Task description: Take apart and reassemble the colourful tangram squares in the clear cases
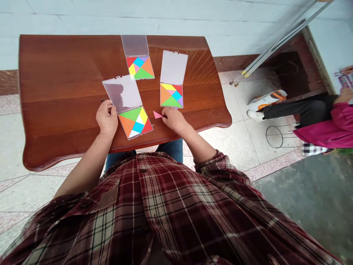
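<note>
Pink tangram triangle (pixel 157 115) lies flat near the front edge of the surface (pixel 55 73), between two open plastic cases (pixel 171 95). Right hand (pixel 173 119) comes in from the right, wrist low, fingers (pixel 164 115) pressed on its corner, possibly pinching; view poor. A thin piece lifts best pinched by its edges. Left hand (pixel 107 117) rests palm-down, its fingers (pixel 110 107) released, merely touching the clear lid (pixel 122 94) of the nearer case.

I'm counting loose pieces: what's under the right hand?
The right hand sits on the wooden table, touching a pink triangle; anything beneath the palm is hidden.
</note>
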The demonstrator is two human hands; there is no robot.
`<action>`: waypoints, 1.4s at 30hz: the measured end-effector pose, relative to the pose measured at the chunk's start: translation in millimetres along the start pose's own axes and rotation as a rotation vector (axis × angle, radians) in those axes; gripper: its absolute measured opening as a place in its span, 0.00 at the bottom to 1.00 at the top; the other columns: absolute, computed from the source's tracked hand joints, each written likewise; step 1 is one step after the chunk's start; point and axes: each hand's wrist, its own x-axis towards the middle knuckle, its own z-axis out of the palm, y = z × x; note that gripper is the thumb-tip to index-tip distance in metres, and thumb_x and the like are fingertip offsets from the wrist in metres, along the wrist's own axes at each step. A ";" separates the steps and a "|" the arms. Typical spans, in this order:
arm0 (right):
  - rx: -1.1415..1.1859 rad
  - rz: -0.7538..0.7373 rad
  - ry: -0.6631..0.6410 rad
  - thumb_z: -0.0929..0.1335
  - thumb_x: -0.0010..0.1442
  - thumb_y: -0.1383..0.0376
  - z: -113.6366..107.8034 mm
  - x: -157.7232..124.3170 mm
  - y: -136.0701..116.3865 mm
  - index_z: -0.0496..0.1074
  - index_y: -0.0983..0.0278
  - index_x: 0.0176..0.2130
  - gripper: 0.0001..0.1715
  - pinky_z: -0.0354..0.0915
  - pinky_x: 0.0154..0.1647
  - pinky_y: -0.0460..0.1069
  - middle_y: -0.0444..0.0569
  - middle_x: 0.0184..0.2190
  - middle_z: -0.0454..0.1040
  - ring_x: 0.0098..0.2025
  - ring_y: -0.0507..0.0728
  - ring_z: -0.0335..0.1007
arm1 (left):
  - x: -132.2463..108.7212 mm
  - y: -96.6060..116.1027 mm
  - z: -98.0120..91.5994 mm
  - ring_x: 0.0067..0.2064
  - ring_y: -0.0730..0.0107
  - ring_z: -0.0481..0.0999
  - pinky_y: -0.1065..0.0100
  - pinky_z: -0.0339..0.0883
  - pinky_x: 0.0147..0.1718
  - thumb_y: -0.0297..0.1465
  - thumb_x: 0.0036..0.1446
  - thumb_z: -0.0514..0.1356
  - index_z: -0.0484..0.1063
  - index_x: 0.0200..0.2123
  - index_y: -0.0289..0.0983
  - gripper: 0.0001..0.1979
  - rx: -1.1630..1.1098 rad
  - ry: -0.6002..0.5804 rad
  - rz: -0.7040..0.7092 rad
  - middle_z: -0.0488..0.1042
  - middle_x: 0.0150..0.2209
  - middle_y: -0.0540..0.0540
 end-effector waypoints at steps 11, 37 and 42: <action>-0.097 -0.084 -0.045 0.66 0.65 0.66 -2.3 7.4 -28.6 0.70 0.67 0.51 0.16 0.65 0.43 0.52 0.59 0.51 0.71 0.47 0.62 0.72 | -1.1 -0.8 1.2 0.36 0.69 0.77 0.61 0.72 0.49 0.30 0.57 0.57 0.70 0.40 0.38 0.07 -0.030 0.001 0.024 0.74 0.32 0.50; 0.372 0.008 0.035 0.68 0.57 0.65 12.1 13.9 -25.5 0.66 0.63 0.36 0.06 0.61 0.33 0.47 0.46 0.31 0.75 0.31 0.53 0.68 | -4.1 10.4 -1.3 0.37 0.68 0.77 0.65 0.72 0.45 0.27 0.52 0.56 0.71 0.39 0.39 0.10 0.022 0.000 -0.017 0.77 0.35 0.48; 0.301 -0.076 -0.007 0.68 0.57 0.65 15.9 16.0 -58.7 0.66 0.65 0.47 0.17 0.64 0.38 0.49 0.48 0.35 0.77 0.36 0.56 0.72 | -4.7 6.7 1.6 0.35 0.69 0.76 0.66 0.72 0.43 0.30 0.54 0.56 0.72 0.39 0.39 0.09 -0.016 0.003 0.015 0.76 0.34 0.49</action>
